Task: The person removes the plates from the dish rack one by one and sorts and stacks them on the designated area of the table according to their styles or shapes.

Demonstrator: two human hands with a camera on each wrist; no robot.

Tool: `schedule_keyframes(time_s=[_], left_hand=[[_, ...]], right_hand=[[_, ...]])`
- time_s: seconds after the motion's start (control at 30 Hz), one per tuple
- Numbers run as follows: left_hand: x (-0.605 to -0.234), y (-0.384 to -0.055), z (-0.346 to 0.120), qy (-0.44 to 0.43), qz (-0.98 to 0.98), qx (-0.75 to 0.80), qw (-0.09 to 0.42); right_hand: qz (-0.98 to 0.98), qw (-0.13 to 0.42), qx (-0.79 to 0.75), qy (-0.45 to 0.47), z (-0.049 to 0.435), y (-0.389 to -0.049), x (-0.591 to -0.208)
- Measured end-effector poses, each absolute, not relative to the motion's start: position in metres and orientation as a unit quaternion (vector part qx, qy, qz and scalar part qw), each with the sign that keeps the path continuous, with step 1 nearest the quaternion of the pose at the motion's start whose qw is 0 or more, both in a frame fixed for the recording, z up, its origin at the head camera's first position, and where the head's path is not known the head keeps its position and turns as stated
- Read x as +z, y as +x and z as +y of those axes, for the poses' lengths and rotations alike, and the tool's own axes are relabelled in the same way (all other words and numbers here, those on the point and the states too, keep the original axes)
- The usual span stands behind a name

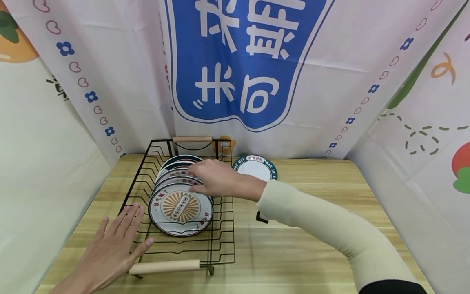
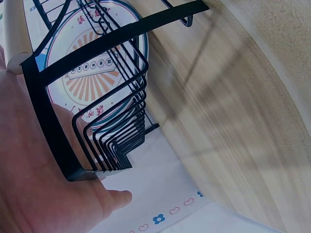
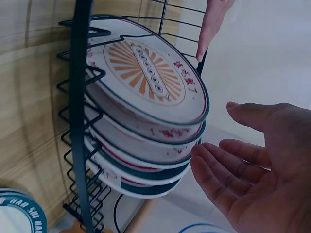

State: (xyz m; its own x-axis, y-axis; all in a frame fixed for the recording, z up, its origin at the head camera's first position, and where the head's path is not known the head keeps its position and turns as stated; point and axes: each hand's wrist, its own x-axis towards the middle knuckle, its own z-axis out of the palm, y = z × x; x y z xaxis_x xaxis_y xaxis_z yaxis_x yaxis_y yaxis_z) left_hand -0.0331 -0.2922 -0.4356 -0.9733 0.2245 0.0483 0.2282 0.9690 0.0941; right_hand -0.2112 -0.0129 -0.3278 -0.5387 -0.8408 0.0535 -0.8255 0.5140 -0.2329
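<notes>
A black wire dish rack (image 1: 233, 232) with wooden handles holds several round plates standing on edge in a row. The nearest plate (image 1: 181, 208) is white with a dark rim and an orange sunburst print; those behind show red lettering or green bands. My right hand (image 1: 216, 177) is over the row, and in the right wrist view its fingertips (image 3: 199, 153) are right at the plates' edges, the thumb apart. My left hand (image 1: 114, 245) lies with fingers spread by the rack's near left side, close to the near wooden handle (image 1: 165, 266).
A green-rimmed plate (image 1: 272, 168) lies on the wooden table (image 1: 304, 249) to the right of the rack's far end. A printed white cloth (image 1: 323, 94) hangs behind the table, with similar cloth at both sides.
</notes>
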Motion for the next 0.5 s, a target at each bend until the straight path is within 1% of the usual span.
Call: schedule_keyframes(time_s=[0.3,0.5], left_hand=[[-0.434,-0.034,-0.291,-0.113,-0.992,-0.050,0.014],[-0.435,-0.034,-0.291,-0.110,-0.992,-0.055,0.010]], right_hand=[[0.863,0.043,-0.097,-0.494,-0.040,-0.208,-0.340],[0.869,0.076,-0.095,-0.480,-0.050,-0.208,-0.347]])
